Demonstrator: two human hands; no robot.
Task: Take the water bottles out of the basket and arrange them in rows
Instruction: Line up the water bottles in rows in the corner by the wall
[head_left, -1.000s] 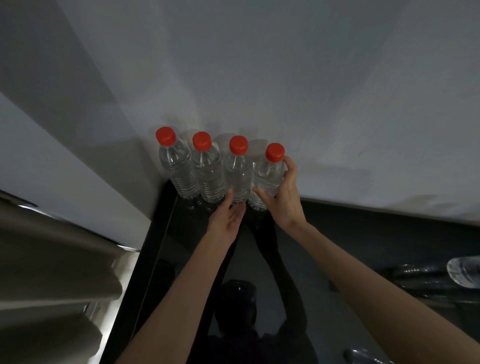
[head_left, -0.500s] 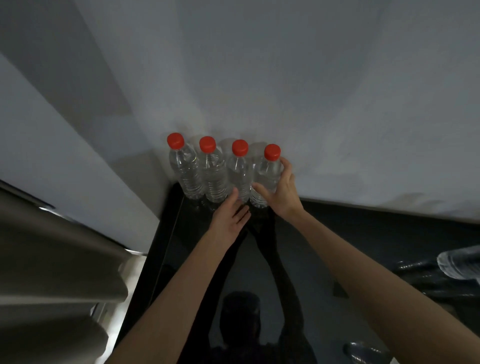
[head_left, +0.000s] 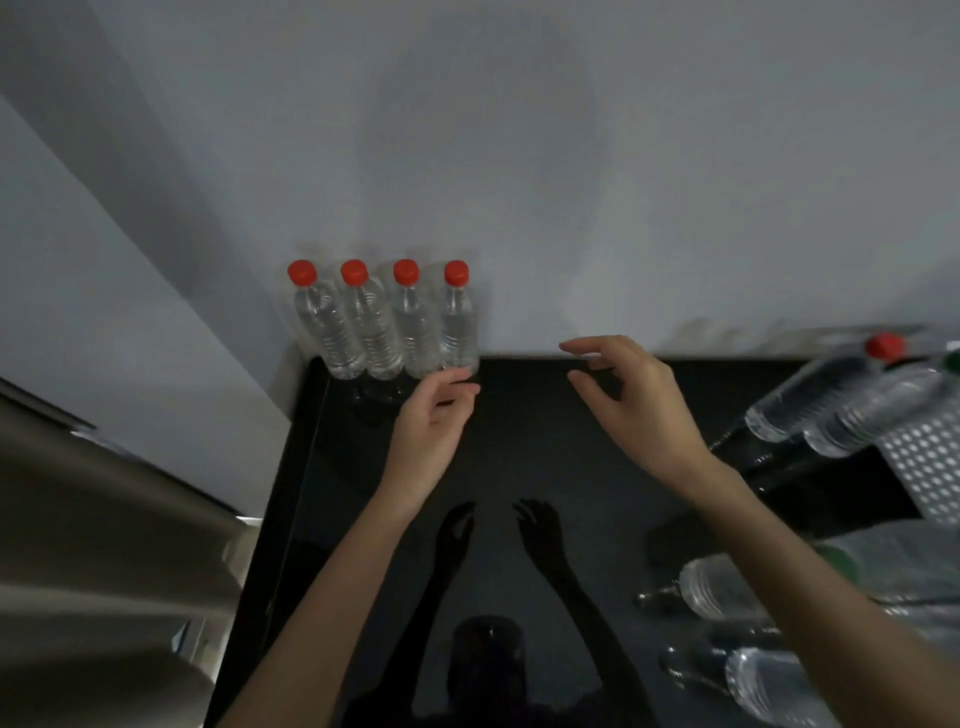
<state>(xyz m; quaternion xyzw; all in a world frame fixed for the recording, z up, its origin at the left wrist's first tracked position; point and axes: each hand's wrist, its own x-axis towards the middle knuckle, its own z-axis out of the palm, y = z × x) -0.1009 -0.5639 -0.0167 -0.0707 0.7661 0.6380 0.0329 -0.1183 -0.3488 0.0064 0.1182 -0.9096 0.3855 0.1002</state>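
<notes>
Hovering loose, your left hand (head_left: 431, 415) half-curls on nothing, fingertips just beside the rightmost of four red-capped water bottles (head_left: 374, 332) standing in a row against the wall (head_left: 519, 156). Your right hand (head_left: 634, 400) is spread and empty over the black table (head_left: 519, 457). Further right, slanted bottles (head_left: 810, 400) lie by the perforated basket (head_left: 930, 457), with loose bottles (head_left: 722, 587) near your forearm.

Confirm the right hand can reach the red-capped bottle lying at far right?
Probably yes. The right hand is open and empty, and only bare black tabletop lies between it and the red-capped bottle.
</notes>
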